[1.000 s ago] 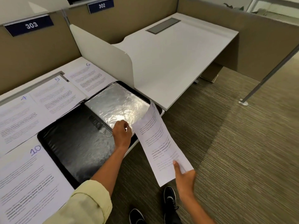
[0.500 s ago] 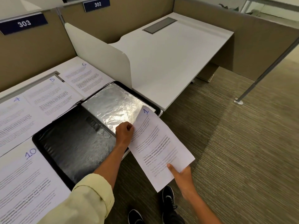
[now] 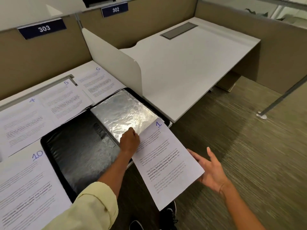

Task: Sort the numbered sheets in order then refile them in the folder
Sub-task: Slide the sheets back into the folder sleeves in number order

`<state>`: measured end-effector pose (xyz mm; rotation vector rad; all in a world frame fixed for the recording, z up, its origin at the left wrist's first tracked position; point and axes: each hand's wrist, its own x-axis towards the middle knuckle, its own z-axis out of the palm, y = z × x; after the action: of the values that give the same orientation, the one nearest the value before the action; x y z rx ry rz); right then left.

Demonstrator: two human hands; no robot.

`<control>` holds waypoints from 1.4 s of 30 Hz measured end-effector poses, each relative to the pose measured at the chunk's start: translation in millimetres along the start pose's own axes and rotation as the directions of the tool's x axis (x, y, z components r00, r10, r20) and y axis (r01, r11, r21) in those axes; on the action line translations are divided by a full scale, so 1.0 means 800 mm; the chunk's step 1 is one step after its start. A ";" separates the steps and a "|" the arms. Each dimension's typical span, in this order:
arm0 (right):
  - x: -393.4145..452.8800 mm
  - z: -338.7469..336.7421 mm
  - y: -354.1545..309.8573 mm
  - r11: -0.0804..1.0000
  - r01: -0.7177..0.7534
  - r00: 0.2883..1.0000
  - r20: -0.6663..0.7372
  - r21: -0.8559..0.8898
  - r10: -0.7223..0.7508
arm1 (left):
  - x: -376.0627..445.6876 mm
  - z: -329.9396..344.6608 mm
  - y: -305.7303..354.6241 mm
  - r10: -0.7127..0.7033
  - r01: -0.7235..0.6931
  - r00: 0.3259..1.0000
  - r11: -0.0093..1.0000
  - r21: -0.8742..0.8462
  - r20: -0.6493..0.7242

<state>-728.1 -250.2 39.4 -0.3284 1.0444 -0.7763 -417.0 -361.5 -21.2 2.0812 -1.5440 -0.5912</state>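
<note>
- left hand [image 3: 129, 140] curled at the near edge of the clear plastic sleeve [image 3: 123, 113], pinching the sleeve edge and/or the top-left part of sheet 1 [image 3: 167, 165]; which exactly, cannot tell
- right hand [image 3: 209, 168] released; fingers spread and straight, palm against the right edge of sheet 1, steadying it
- sheet 1 tilted, its far end at the sleeve's near-right corner, most of it hanging off the surface [image 3: 191, 67] over the carpeted floor [image 3: 240, 146]
- black folder [image 3: 78, 151] lies open on the surface; sleeve on its right half, shiny with glare
- sheet 4 [image 3: 21, 123], sheet 5 [image 3: 64, 98], sheet 6 [image 3: 98, 82] in a row along the far-left side; sheet 10 [image 3: 28, 185] near left, touching the folder's left edge
- white divider panel [image 3: 114, 62] just right of sheet 6; signs 303 [image 3: 43, 28] and 302 [image 3: 115, 9] on the far partition
- black shoes [image 3: 169, 213] on the floor under sheet 1
</note>
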 end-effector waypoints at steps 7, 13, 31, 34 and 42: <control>0.065 0.022 -0.031 0.860 -0.073 0.966 0.178 -0.504 0.186 | 0.007 0.010 0.017 0.091 -0.086 0.996 0.969 0.230 -0.007; 0.113 0.068 -0.031 0.490 0.239 0.965 0.262 -0.839 -0.022 | 0.016 0.015 0.020 0.123 -0.117 0.992 0.946 0.304 0.002; 0.196 0.110 -0.046 -0.492 0.198 0.944 0.299 -0.848 -0.136 | 0.020 0.018 0.044 0.198 -0.187 0.973 0.978 0.092 -0.123; 0.202 0.115 -0.057 -0.450 0.217 0.948 0.296 -0.866 -0.112 | 0.013 0.021 0.049 0.198 -0.184 0.962 0.979 0.087 -0.186; 0.239 0.118 -0.074 -0.231 0.181 0.976 0.204 -0.956 -0.081 | -0.002 0.037 0.054 0.203 -0.206 0.956 0.979 0.008 -0.210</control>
<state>-618.7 -437.6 -4.1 -1.9891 1.3971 0.1966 -468.2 -374.1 -18.3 1.8749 -1.5996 -0.2955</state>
